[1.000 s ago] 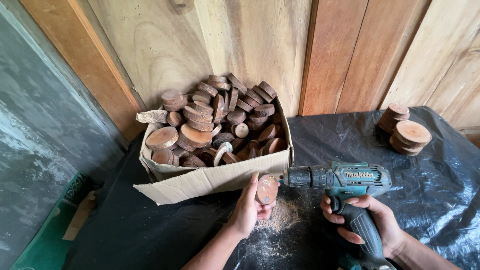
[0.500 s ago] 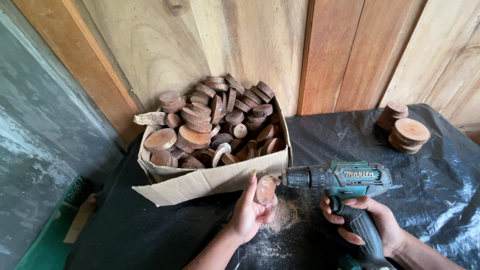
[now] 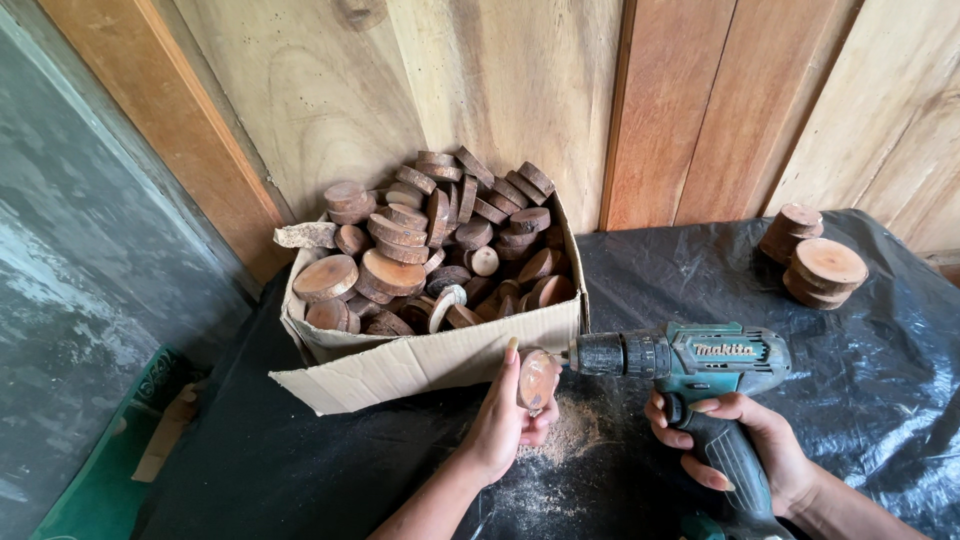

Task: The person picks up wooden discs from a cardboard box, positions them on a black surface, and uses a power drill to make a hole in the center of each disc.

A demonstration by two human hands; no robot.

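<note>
Little has moved; left hand (image 3: pixel 505 425) still pinches wood disc (image 3: pixel 536 380), right hand (image 3: pixel 745 450) wrapped round drill (image 3: pixel 690 358); bit apparently biting; keep disc square, fingers clear

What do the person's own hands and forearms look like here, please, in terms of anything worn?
Both are bare. The left hand and right hand wear no gloves, rings or watch that I can see, and no sleeves reach the visible forearms. The left thumbnail is fairly long and unpainted.
</note>
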